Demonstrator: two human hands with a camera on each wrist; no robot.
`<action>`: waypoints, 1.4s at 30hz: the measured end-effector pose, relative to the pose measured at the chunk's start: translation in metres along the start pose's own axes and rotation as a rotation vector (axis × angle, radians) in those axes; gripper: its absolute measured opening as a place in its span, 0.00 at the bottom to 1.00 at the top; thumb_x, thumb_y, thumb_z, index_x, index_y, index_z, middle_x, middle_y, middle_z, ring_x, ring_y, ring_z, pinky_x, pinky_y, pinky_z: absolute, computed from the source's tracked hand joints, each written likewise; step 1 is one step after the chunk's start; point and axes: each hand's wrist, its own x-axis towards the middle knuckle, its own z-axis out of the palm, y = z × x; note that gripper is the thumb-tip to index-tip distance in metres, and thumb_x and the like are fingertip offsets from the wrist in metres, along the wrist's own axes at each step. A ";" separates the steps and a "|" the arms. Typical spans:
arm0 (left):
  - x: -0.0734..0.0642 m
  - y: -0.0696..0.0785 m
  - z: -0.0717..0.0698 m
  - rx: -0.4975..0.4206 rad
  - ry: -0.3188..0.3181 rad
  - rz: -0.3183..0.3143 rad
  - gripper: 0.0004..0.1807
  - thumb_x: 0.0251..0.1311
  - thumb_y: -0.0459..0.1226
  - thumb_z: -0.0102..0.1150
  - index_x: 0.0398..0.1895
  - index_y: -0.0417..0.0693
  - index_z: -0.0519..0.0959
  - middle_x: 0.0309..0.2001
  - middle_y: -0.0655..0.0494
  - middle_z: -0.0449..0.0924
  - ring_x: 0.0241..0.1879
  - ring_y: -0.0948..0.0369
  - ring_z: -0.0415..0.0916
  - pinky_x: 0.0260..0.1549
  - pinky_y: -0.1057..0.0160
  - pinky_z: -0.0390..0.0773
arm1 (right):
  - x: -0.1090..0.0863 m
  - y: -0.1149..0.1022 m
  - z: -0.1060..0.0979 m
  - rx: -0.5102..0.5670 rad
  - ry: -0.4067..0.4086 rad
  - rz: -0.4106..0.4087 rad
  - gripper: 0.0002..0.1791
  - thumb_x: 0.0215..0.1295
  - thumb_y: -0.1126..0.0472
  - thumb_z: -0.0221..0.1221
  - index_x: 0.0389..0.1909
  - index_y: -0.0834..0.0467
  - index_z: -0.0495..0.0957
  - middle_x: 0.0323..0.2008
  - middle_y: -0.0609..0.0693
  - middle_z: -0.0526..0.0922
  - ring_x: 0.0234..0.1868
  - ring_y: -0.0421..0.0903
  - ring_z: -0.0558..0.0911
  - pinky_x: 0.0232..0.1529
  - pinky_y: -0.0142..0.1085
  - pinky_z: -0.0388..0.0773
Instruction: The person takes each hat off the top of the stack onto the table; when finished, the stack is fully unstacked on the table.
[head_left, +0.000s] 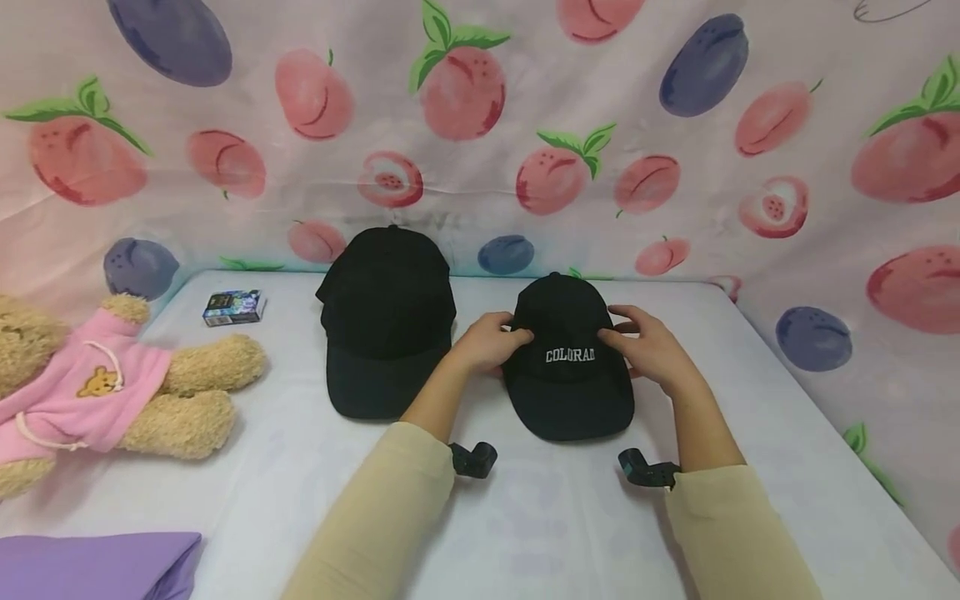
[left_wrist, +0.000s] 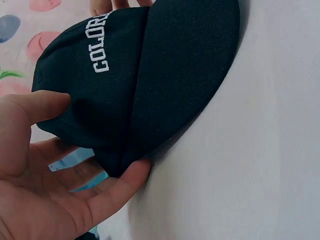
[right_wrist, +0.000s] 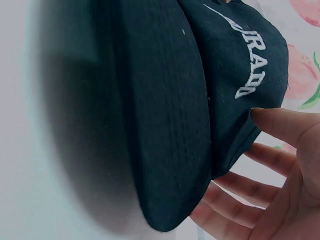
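Note:
Both hands hold a black baseball cap (head_left: 567, 392) with white "COLORADO"-style lettering across its front, brim toward the person. On the cap's left side, the left hand (head_left: 489, 342) has its thumb pressed to the crown and its fingers under the lower edge, as the left wrist view shows. Across from it, the right hand (head_left: 651, 346) pinches the other side, thumb on the front panel (right_wrist: 235, 55) and fingers beneath. A larger plain black cap (head_left: 386, 325) sits just left of the left hand, its brim also facing the person.
A small patterned box (head_left: 234, 307) lies at the back left of the white table (head_left: 555, 525). Along the left edge lies a teddy bear (head_left: 97, 379) in a pink top, with folded purple cloth (head_left: 97, 567) nearer the front. A fruit-print curtain (head_left: 465, 208) hangs behind.

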 end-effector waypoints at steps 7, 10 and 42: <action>0.005 0.007 0.010 0.005 0.016 0.008 0.34 0.73 0.48 0.53 0.77 0.44 0.66 0.72 0.42 0.71 0.64 0.47 0.76 0.36 0.58 0.86 | -0.001 0.006 -0.002 0.002 0.043 0.015 0.37 0.78 0.51 0.53 0.80 0.62 0.56 0.72 0.75 0.65 0.58 0.69 0.81 0.49 0.54 0.86; 0.010 0.007 0.014 -0.009 0.017 0.005 0.33 0.72 0.47 0.54 0.76 0.44 0.67 0.71 0.42 0.71 0.62 0.47 0.77 0.34 0.58 0.86 | -0.001 0.008 -0.003 0.009 0.068 0.019 0.36 0.79 0.49 0.52 0.80 0.62 0.57 0.72 0.75 0.65 0.61 0.69 0.80 0.53 0.57 0.84; 0.030 0.028 0.046 0.036 0.053 0.005 0.34 0.71 0.45 0.55 0.76 0.40 0.66 0.74 0.42 0.70 0.70 0.47 0.71 0.61 0.50 0.80 | 0.004 0.015 -0.002 -0.021 0.075 0.058 0.58 0.69 0.35 0.61 0.84 0.56 0.37 0.80 0.70 0.52 0.78 0.69 0.58 0.74 0.68 0.57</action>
